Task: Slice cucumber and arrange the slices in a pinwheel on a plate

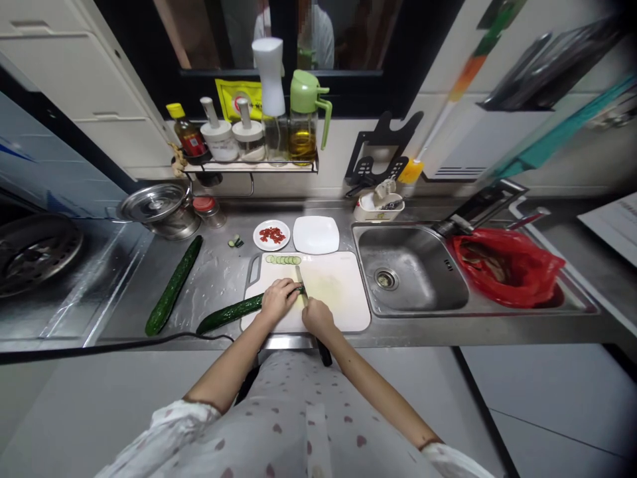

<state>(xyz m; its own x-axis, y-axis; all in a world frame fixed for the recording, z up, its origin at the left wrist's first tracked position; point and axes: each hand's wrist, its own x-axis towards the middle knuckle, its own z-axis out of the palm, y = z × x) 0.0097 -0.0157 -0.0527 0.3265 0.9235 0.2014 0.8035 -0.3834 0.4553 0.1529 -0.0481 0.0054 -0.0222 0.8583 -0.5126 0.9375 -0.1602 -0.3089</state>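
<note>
1. While the left hand lies over a cucumber, its fingers curled and bunched near the cut end, the right hand is closed in a fist around a knife.
2. The knife's blade points towards 12 o'clock, at the cucumber's cut end just beside the left fingertips; its black handle slants below the right hand towards 6. Whether the edge is within the flesh is too small to tell.
3. This cucumber lies partly on the white cutting board; its uncut end passes the board's edge towards 8 o'clock, onto the steel counter.
4. On the board, at 11 o'clock from its middle, pale green slices overlap in a row.
5. Beyond the board, a round plate of red pieces sits at 11 o'clock and a white squarish dish at 12.
6. A second, whole cucumber lies at 9 o'clock, well apart from the board; small cucumber pieces lie at 10, with a lidded steel pot farther out that way.
7. At 3 o'clock is the sink, with a red plastic bag beyond it.
</note>
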